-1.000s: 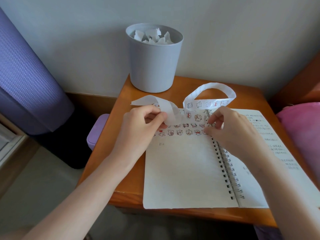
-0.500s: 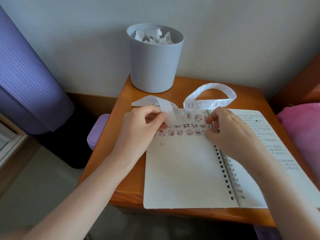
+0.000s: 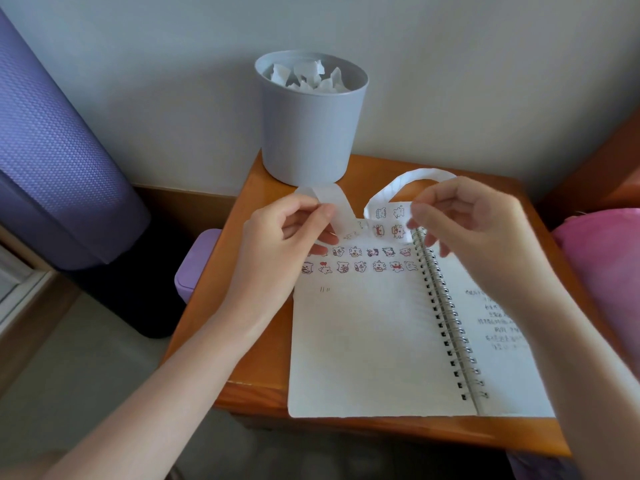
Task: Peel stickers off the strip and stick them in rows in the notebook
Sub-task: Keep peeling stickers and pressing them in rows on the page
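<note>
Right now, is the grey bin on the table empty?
No, the grey bin holds crumpled white paper scraps.

An open notebook (image 3: pixel 363 341) is laid on the table (image 3: pixel 242 306), toward its right side. Behind it, at the table's back left corner, a bin (image 3: pixel 308 133) is set against the wall (image 3: pixel 450 81), with paper scraps (image 3: pixel 304 77) in it. Stickers (image 3: pixel 360 266) are ranged in rows along the top of the left page. Above that page's far edge the strip (image 3: pixel 388 213) is held looped between the left hand (image 3: pixel 287 237) and the right hand (image 3: pixel 478 223). What may be a lidded box (image 3: pixel 194 268) is seen just left of the table.
</note>
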The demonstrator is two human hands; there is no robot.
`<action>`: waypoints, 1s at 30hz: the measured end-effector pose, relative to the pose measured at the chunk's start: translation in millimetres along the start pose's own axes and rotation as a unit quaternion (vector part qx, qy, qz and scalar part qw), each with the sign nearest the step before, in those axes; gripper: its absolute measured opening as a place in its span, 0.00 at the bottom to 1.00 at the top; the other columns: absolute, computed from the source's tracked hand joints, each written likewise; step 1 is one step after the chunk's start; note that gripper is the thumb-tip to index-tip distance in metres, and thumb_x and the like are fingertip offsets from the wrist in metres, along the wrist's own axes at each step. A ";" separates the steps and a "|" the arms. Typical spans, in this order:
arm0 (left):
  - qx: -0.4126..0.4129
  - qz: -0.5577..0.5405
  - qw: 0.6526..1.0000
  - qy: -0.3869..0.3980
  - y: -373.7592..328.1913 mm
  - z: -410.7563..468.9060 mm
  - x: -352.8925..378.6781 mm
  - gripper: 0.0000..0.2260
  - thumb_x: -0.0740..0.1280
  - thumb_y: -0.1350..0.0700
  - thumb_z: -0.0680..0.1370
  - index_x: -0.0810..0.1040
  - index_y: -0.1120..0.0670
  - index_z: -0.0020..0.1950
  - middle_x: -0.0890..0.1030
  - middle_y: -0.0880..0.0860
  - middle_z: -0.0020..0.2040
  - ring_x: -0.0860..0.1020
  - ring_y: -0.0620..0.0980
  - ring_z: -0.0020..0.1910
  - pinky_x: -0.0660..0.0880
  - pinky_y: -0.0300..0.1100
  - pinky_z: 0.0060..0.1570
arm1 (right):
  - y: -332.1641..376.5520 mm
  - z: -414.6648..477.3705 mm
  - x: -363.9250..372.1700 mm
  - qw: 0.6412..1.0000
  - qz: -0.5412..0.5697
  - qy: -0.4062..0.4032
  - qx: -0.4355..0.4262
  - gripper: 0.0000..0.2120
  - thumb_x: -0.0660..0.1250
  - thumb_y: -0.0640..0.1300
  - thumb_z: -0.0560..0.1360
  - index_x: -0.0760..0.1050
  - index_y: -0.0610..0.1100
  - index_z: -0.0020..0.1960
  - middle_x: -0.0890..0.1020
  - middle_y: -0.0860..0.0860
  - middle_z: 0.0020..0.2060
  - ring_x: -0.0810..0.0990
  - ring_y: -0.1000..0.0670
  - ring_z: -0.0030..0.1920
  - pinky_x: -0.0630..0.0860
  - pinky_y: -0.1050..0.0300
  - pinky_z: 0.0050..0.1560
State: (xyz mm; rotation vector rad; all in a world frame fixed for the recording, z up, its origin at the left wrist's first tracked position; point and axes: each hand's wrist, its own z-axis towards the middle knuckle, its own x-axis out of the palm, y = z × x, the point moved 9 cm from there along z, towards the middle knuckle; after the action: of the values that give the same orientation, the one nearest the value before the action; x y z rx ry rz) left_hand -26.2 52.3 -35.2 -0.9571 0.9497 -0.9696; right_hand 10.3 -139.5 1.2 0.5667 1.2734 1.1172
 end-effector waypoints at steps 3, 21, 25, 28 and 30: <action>0.010 -0.012 1.000 -0.001 -4.1 -0.1 -0.3 0.08 0.65 0.58 0.79 0.80 0.61 0.49 0.84 0.50 0.41 0.83 0.43 0.39 0.76 0.30 0.37 | 7.8 -7.6 26.6 0.999 -0.002 0.050 -0.016 0.02 0.70 0.43 0.73 0.79 0.50 0.44 0.83 0.56 0.39 0.80 0.54 0.36 0.77 0.60 0.35; -0.011 -0.042 0.998 0.050 -5.3 -2.9 8.3 0.09 0.64 0.55 0.79 0.82 0.57 0.49 0.84 0.48 0.40 0.83 0.43 0.41 0.78 0.32 0.41 | 12.9 -9.1 29.3 0.998 0.048 -0.006 -0.035 0.07 0.71 0.39 0.72 0.77 0.50 0.43 0.81 0.56 0.36 0.78 0.57 0.33 0.73 0.64 0.34; -0.008 -0.023 0.997 0.079 -5.4 -3.8 15.5 0.05 0.67 0.59 0.77 0.82 0.58 0.49 0.84 0.50 0.40 0.82 0.43 0.40 0.76 0.30 0.38 | 13.7 -9.9 32.1 0.999 0.034 0.001 -0.035 0.07 0.71 0.39 0.73 0.78 0.52 0.42 0.82 0.58 0.37 0.78 0.56 0.34 0.74 0.59 0.35; -0.005 -0.023 0.997 0.079 -5.6 -3.1 15.2 0.05 0.68 0.59 0.77 0.82 0.59 0.49 0.84 0.51 0.40 0.82 0.43 0.39 0.76 0.30 0.37 | 13.0 -10.8 33.8 0.999 0.020 0.004 -0.034 0.08 0.71 0.40 0.73 0.79 0.53 0.42 0.82 0.61 0.37 0.77 0.56 0.35 0.73 0.58 0.35; -0.002 -0.019 0.997 0.080 -6.3 -2.6 15.0 0.05 0.68 0.59 0.77 0.82 0.58 0.49 0.84 0.50 0.40 0.82 0.43 0.39 0.75 0.30 0.37 | 13.0 -11.1 33.5 0.999 0.016 0.001 -0.038 0.07 0.72 0.40 0.72 0.80 0.52 0.42 0.82 0.61 0.37 0.76 0.57 0.34 0.73 0.60 0.34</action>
State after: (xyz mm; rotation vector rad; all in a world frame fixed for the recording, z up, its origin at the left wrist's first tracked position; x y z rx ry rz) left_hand -25.9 35.9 -33.0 -0.9125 1.0710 -1.0901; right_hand -7.6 -107.1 -5.9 0.5313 1.2225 1.1886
